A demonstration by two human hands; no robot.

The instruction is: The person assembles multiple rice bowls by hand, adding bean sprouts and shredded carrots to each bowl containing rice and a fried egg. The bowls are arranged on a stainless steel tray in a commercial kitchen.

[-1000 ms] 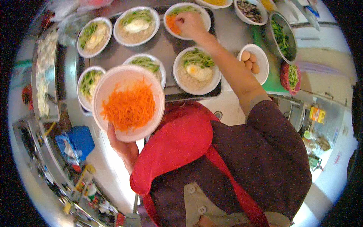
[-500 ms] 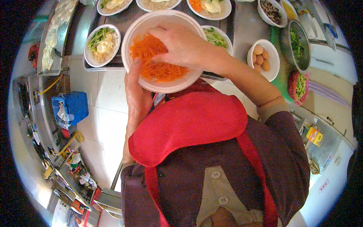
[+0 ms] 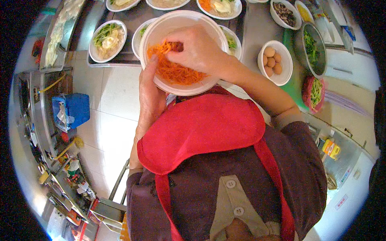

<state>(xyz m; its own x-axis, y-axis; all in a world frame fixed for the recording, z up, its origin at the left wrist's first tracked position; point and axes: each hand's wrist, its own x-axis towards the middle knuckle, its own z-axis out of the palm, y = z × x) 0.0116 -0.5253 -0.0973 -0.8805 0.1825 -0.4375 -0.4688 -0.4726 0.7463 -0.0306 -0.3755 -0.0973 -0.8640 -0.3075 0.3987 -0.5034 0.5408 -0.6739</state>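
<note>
My left hand (image 3: 150,86) grips a large white bowl (image 3: 219,38) by its left side, thumb over the rim. Inside lies a heap of shredded carrot (image 3: 181,74). My right hand (image 3: 197,48) is in the bowl, fingers curled round a clump of the shreds. The bowl is held in front of me, above the near edge of a metal tray. To its left on that tray stands a white bowl of food (image 3: 107,41) with green sprouts and an egg on top. Two more such bowls are partly hidden behind the carrot bowl.
More filled bowls line the tray's far side. At right are a white bowl of brown eggs (image 3: 272,60), a metal bowl of greens (image 3: 311,48), a pink basket of sprouts (image 3: 316,94) and a bowl of dark sliced food (image 3: 285,15). A blue bin (image 3: 76,110) stands at left.
My right fingers, spread over the carrot before, have closed on a clump and lifted slightly. The carrot bowl has shifted to the right, uncovering part of another bowl on its left.
</note>
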